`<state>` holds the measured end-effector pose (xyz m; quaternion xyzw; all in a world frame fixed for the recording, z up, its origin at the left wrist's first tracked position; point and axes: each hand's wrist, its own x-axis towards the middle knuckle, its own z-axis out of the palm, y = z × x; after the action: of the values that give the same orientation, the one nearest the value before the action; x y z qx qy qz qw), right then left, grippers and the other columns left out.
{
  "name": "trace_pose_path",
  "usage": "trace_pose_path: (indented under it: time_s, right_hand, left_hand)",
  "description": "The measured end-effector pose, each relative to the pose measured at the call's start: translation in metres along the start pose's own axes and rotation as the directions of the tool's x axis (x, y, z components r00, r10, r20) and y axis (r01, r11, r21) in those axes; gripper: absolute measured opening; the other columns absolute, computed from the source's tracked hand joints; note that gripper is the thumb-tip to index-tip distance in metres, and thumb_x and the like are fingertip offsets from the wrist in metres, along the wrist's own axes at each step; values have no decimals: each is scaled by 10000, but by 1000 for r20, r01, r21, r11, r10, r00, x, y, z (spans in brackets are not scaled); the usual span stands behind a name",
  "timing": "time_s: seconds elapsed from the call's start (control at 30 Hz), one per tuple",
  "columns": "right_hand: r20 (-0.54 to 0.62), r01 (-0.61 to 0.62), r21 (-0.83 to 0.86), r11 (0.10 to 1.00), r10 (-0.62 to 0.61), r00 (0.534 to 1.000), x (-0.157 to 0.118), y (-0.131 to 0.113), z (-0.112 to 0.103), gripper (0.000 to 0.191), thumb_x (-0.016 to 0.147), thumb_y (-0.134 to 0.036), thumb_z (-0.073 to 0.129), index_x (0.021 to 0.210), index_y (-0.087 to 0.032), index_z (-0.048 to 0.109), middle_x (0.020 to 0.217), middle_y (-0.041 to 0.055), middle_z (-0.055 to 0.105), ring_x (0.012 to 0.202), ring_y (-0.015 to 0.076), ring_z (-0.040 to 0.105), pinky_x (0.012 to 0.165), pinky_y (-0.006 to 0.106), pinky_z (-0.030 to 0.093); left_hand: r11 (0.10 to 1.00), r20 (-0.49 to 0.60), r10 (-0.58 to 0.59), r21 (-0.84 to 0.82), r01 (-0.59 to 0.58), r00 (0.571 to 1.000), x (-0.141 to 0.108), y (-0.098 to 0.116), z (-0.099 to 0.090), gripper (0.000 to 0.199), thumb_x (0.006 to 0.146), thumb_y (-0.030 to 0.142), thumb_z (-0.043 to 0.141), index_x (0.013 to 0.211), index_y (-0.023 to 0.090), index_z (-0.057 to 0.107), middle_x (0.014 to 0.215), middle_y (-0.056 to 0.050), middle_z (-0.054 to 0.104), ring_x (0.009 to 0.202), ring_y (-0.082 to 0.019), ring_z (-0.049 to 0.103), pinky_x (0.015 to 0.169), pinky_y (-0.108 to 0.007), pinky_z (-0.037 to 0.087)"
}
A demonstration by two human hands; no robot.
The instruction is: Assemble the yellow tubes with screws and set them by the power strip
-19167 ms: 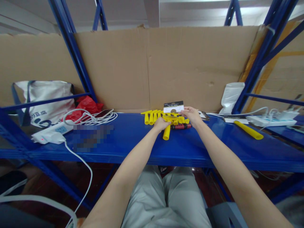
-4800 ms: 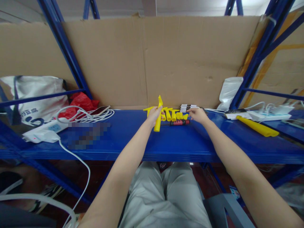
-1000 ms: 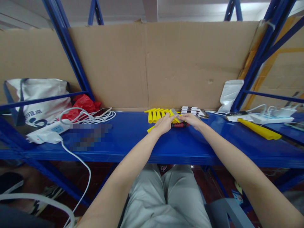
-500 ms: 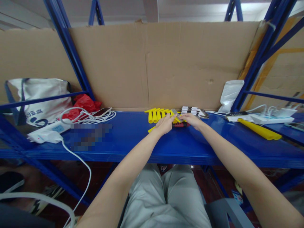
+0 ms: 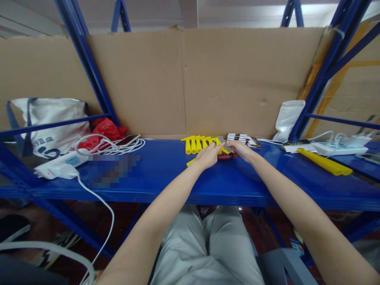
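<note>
My left hand [image 5: 208, 156] is closed around a yellow scraper [image 5: 190, 162], whose handle end sticks out below the palm and whose head shows past the fingers. A grey metal blade [image 5: 222, 140] stands at that head. My right hand [image 5: 240, 149] has its fingers pinched at the blade's right side, close to the left fingertips. Just beneath both hands a red and black screwdriver [image 5: 228, 156] lies on the blue shelf [image 5: 166, 170]. Several yellow scraper handles [image 5: 194, 145] lie in a row behind my left hand.
Small white packets [image 5: 237, 138] with black bands lie behind my right hand. A longer yellow piece [image 5: 325, 161] rests to the right near a white power strip [image 5: 340, 148]. Leftward are another power strip [image 5: 63, 163], coiled white cable and a red bag [image 5: 108, 130]. Cardboard [image 5: 222, 83] backs the shelf.
Both hands have shifted slightly to the right with the scraper. The metal blade has moved right too and looks more upright. Surrounding objects stay in place.
</note>
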<state>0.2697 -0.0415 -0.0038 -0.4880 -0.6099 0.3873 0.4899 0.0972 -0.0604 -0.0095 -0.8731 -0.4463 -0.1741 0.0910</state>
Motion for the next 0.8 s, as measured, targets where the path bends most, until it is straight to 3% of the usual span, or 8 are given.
trace_pose_path:
  time_s: [0.27, 0.6, 0.8]
  right_hand:
    - [-26, -59, 31, 998, 59, 998, 1, 0, 0, 220, 723, -334, 638, 609, -175, 539, 552, -24, 575, 527, 98, 504, 563, 218, 399]
    - [-84, -76, 46, 996, 79, 993, -1, -2, 0, 268, 682, -357, 686, 598, -163, 522, 525, -39, 528, 475, 74, 452, 475, 206, 329]
    - [-128, -49, 40, 998, 54, 990, 4, 3, 1, 247, 704, -361, 662, 614, -172, 531, 528, -34, 534, 504, 93, 486, 500, 212, 371]
  left_hand:
    - [986, 11, 144, 81, -144, 990, -4, 12, -6, 521, 926, 172, 305, 1428, 314, 311, 1188, -99, 508, 952, -211, 590, 778, -321, 470]
    - [982, -10, 168, 85, -167, 986, -4, 10, -4, 489, 947, 229, 295, 1430, 312, 299, 1159, -93, 509, 943, -204, 577, 764, -307, 466]
    - [985, -17, 161, 64, -160, 987, -3, 9, -4, 493, 945, 223, 291, 1428, 324, 304, 1188, -91, 492, 926, -201, 580, 790, -327, 465]
